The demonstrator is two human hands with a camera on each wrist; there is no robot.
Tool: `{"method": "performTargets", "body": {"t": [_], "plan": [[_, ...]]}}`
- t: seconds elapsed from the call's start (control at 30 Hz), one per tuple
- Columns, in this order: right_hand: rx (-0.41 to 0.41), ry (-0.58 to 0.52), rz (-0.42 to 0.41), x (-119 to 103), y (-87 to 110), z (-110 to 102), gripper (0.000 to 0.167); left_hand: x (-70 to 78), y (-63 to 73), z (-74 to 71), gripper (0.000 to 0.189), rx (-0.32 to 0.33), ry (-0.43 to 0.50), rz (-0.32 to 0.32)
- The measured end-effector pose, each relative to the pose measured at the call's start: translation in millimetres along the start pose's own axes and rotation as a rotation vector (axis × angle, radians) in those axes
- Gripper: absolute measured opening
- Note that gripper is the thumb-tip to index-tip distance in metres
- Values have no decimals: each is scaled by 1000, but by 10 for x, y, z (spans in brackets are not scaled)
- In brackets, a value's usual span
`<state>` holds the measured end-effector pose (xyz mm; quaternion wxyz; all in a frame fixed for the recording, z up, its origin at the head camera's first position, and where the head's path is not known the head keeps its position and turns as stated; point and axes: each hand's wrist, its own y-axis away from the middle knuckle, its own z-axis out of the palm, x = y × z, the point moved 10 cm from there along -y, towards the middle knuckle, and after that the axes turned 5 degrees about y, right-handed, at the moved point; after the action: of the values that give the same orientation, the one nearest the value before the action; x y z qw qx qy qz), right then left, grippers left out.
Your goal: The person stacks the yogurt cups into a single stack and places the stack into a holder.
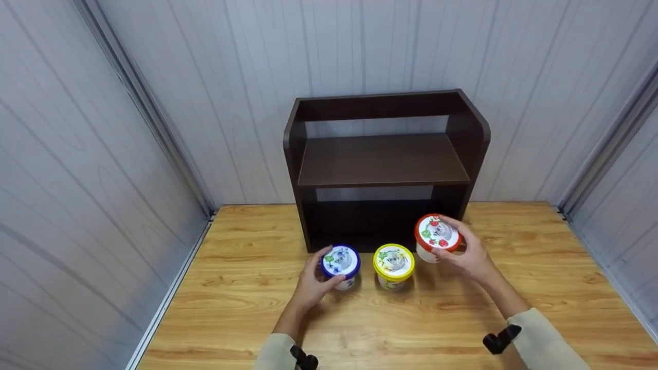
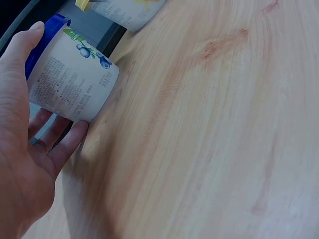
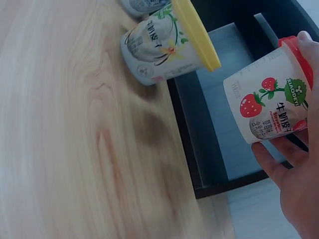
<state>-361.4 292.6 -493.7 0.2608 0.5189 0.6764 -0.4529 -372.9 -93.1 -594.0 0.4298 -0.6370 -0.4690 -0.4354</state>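
Note:
Three white yogurt tubs with coloured lids are in front of a dark shelf. My right hand grips the red-lidded strawberry tub, held up off the table close to the shelf's lower right opening. At the left, my left hand curls thumb and fingers round the blue-lidded blueberry tub; its printed side shows in the left wrist view. Between the two hands a yellow-lidded tub stands upright on the table, untouched. In the right wrist view the strawberry tub is tilted, with fingers under its lower edge.
The dark brown two-tier shelf stands on the wooden table against the panelled back wall. Its upper board and lower compartment face me. Grey-white side walls border the table left and right.

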Motion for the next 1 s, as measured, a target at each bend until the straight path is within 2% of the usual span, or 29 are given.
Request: {"method": "performTargets", "body": {"t": [0.13, 0.4, 0.77, 1.0], "plan": [[-8, 15, -1, -69, -47, 60, 82, 14, 17, -6, 84, 3, 6, -2], [-13, -51, -34, -202, -105, 155, 81, 28, 16, 13, 77, -17, 38, 8], [-38, -28, -24, -299, -150, 346, 80, 9, -6, 13, 77, -30, 47, -5], [-42, -30, -72, -384, -159, 492, 79, 5, -10, 2, 78, -39, 39, -27]]}}
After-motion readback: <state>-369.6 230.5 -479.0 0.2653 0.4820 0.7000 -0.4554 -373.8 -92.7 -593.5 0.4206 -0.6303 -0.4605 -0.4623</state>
